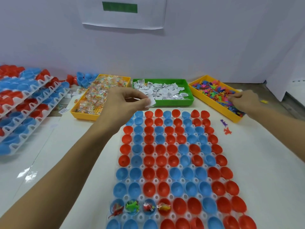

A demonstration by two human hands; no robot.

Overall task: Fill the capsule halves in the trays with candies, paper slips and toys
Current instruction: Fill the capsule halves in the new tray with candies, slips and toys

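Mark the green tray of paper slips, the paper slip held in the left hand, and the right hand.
green tray (189, 101): head view, on its front wall.
paper slip (152, 102): head view, on the white part showing past the fingertips.
right hand (245, 99): head view, on the back of the hand.

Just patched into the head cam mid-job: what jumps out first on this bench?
The big tray of red and blue capsule halves fills the centre; only four near its front-left hold fillings. Behind it stand three bins: candies, paper slips, toys. The left hand pinches a paper slip; the right hand reaches into the toys.
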